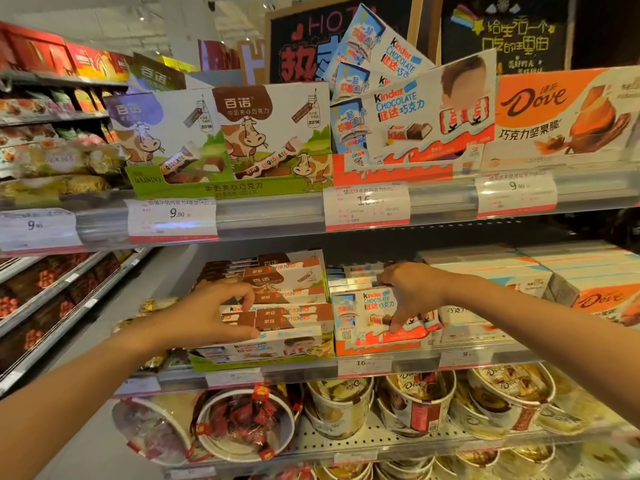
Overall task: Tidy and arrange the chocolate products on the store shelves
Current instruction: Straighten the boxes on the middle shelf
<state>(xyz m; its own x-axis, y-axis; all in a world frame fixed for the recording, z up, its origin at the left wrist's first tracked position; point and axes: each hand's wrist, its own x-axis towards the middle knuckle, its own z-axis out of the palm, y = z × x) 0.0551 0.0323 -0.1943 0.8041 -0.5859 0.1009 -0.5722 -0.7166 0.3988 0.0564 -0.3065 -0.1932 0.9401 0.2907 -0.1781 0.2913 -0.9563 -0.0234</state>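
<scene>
Both hands were on the middle shelf (391, 355). Left hand (211, 315) had fingers and thumb curled round the stack of brown-and-white milk chocolate boxes (287, 306) in the green display tray (242, 365), toward the shelf's left end. At least two Kinder boxes (277, 346) lay mixed into that stack, one at the tray's front edge and one further up, so that tray was not sorted yet, as I read it.

Right hand (414, 294) gripped the Kinder Chocolate boxes (363, 317) in the orange Kinder tray (377, 348), mid-shelf: thumb down on the front face, fingers over the top back edge. Looked like it was squaring them up.

Progress, my read: early to middle. Top shelf (277, 216) still had Kinder boxes (374, 46) sticking up tilted behind the Kinder display carton (415, 116), loose. Dove boxes (554, 282) at the right end of the middle shelf looked stacked flat and fairly neat. Left to do: pull the stray Kinder boxes out of the green tray, move them right, straighten the top-shelf ones.

Room: tight. Trays sat touching side by side, no gap between the green and orange ones. Headroom under the top shelf's price rail (367, 207) was limited above the stacks. Front lip of the middle shelf was right at the tray fronts, so anything slid forward could tip onto the Dove tubs (415, 407) below.
</scene>
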